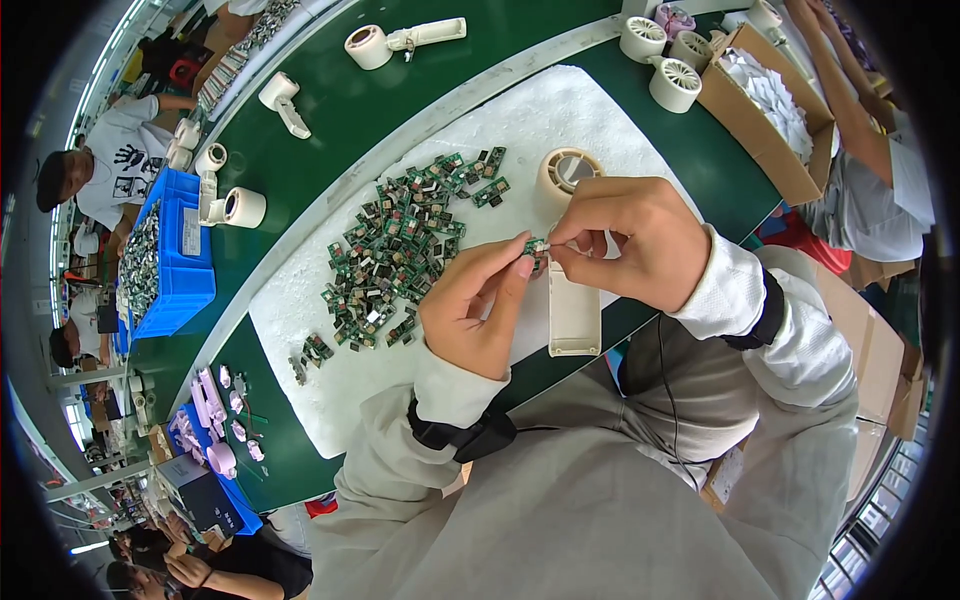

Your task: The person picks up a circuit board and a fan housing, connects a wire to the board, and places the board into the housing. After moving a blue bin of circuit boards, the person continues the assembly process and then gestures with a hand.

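Thumb and forefinger of my left hand (470,308) are closed on a small green circuit board (536,251), held above the white foam sheet (300,395). My right hand (640,243) pinches at the board's right edge; whether a tiny part sits between those fingertips is too small to tell. Beneath my hands lies a cream handheld fan shell, its round head (548,180) partly covered by my right hand and its open handle (575,325) pointing toward me. Left of my hands, many similar circuit boards (395,245) are heaped on the foam.
A curved pale rail (470,98) runs behind the foam. Beyond it are cream fan parts (370,47) and a blue crate (185,255) of boards. Pink fan parts (208,400) lie left. Fan heads (675,84) and a cardboard box (770,130) stand right, beside another person's arm.
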Demonstrator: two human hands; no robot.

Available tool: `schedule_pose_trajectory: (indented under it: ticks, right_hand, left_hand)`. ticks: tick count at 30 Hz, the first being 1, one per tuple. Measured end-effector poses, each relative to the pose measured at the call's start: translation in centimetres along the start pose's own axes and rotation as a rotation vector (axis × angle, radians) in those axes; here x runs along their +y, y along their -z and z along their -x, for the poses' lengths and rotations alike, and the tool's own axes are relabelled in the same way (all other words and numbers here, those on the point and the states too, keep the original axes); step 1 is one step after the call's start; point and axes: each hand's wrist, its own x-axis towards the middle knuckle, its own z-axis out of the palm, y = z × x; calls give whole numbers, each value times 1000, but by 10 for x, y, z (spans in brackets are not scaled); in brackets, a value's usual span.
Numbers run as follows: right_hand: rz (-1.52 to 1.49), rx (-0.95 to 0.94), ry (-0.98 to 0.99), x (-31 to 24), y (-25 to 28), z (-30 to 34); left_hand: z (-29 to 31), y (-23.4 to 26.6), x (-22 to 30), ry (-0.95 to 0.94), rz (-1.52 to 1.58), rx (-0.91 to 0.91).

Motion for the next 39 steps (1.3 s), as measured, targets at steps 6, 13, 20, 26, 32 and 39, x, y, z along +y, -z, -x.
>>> schedule_pose_trajectory:
  ticks: [6,13,20,26,32,39]
  right_hand:
    - [75,-2,58,0,-3,3]
    - [-62,100,-71,-20,-22,8]
    - [-189,184,-255,-27,-40,10]
    - [-245,180,-380,-8,-9,-6]
    - [-333,262,-508,39,13,-77]
    - [-19,175,-400,71,-36,-215]
  left_hand:
    - [2,7,7,-175,-350,-73]
    - [14,5,11,-344,-563,34]
    - [19,13,8,-398,-516,103]
    - [20,62,18,-387,-668,-9]
    - [35,106,2,-365,-977,-153]
    - [32,122,-37,-379,-794,-63]
